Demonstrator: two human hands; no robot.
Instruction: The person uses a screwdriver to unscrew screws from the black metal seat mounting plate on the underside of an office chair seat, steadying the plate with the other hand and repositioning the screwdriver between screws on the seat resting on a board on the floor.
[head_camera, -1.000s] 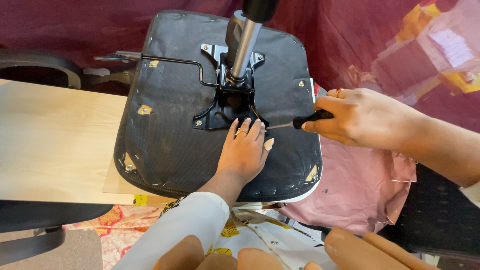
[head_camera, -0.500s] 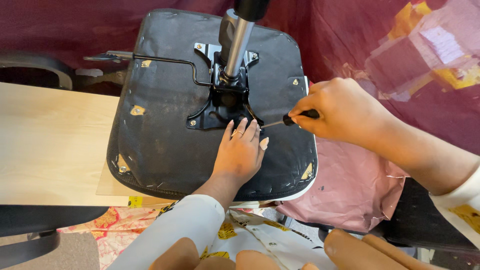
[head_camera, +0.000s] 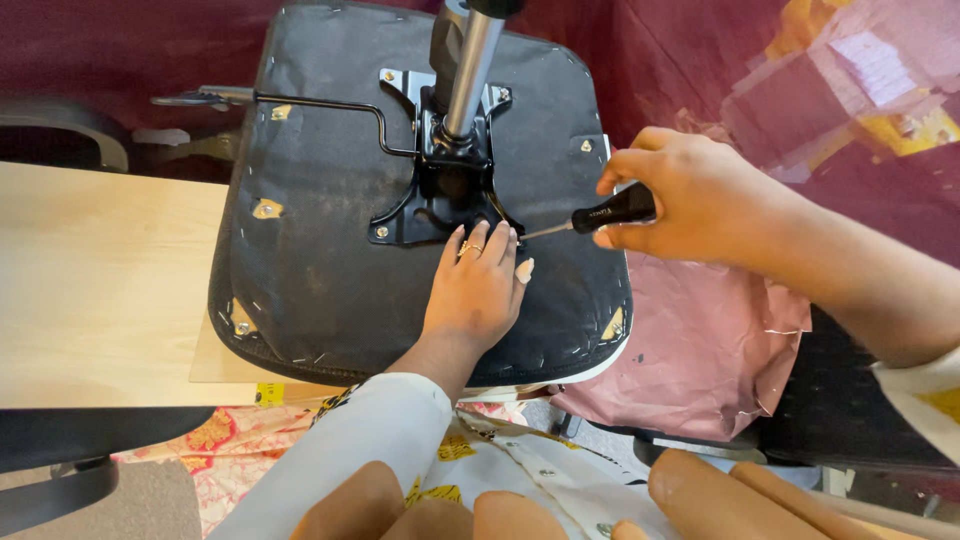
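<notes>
My right hand is curled tight around the black handle of the screwdriver, shaft aimed left, tip down at the lower right foot of the black metal mounting plate. Left hand lies flat, fingers together and extended, palm pressing the underside of the black seat pan, fingertips touching the plate edge just beside the tip; it holds nothing. Seat pan lies upside down, overhanging the edge of the pale wooden surface, silver gas cylinder sticking up from the plate, thin black lever rod running off to the left. Pink crumpled sheet under the seat's right side

Change vs half a second back: the right hand sits a touch lower and closer to the plate, and the visible shaft looks shorter, so I judge the tip has settled at the corner screw rather than hovering; whether it's seated in the screw head I cannot tell, too small. One second back the right hand gripped lower on the seat with the shaft flatter. Left hand barely shifted, same bracing spot. View moved in slightly, seat fills more of the frame
</notes>
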